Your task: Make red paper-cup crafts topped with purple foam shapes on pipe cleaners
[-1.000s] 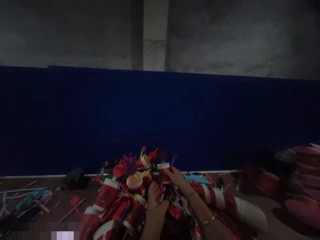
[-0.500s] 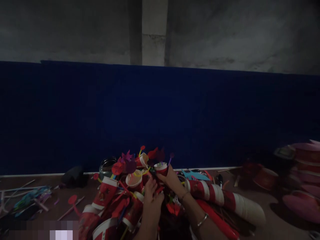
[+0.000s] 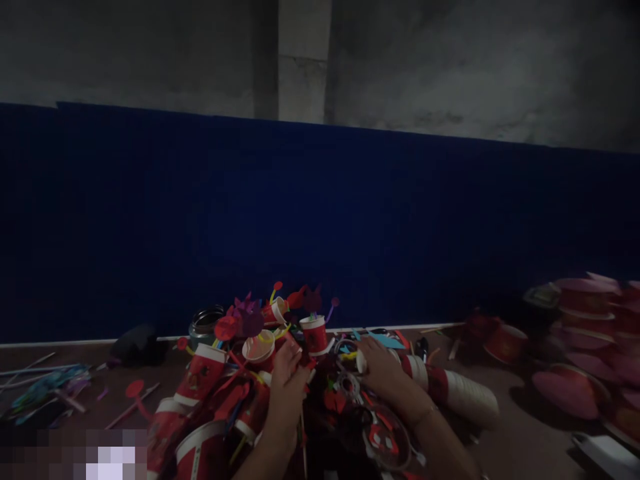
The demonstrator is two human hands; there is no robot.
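Observation:
My left hand (image 3: 289, 375) is in the middle of the pile, its fingers loosely curled. Bits of red and white show at its fingertips, but I cannot make out what they belong to. Just beyond it stands a red paper cup (image 3: 314, 337) with a white rim and a purple stem. My right hand (image 3: 381, 368) is closed over the near end of a lying stack of paper cups (image 3: 463, 393), which runs off to the right. Left of my hands, several red paper cups (image 3: 204, 370) with coloured paper shapes and stems lie tilted over one another.
A dark open jar (image 3: 207, 323) stands behind the cups. Blue paper (image 3: 386, 340) and a clear round container (image 3: 387, 437) lie by my right hand. Pink and red cup-like pieces (image 3: 585, 320) are piled at the right. Straws and ribbons (image 3: 50, 393) lie left. A blue panel (image 3: 320, 213) rises behind.
My right hand has let go of the red paper cup, which now stands in the pile, and has moved right onto the cup stack. My left hand stays near the same place.

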